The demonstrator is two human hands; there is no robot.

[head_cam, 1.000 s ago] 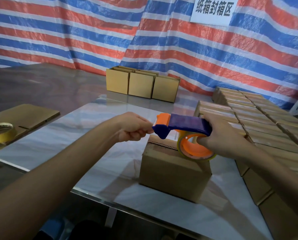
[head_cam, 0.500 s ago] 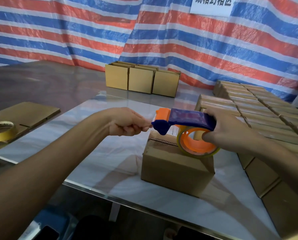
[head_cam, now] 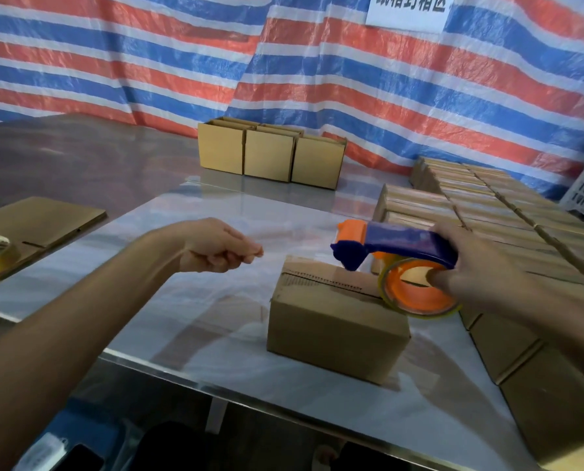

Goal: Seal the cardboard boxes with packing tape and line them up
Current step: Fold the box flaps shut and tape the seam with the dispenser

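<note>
Head view, looking down over a glossy table [head_cam: 181, 317]. Grips a blue-and-orange tape dispenser [head_cam: 402, 241] in the right hand [head_cam: 480, 266], fingers wrapped round the handle, one digit tucked into the orange core of the tape roll [head_cam: 419, 290]. Holds it over the right end of a cardboard box [head_cam: 334, 328], roll at the top right corner (touching or just clear, hard to tell). Box on the table towards the near edge, flaps down, seam showing along the top. Keeps the left hand [head_cam: 215, 248] raised left of the box, apart from the dispenser, fingers curled with thumb against fingertips; clear tape pinched there or not, impossible to tell. Farther back, three boxes [head_cam: 270, 154] side by side; at right, packed rows of boxes [head_cam: 487, 212].
</note>
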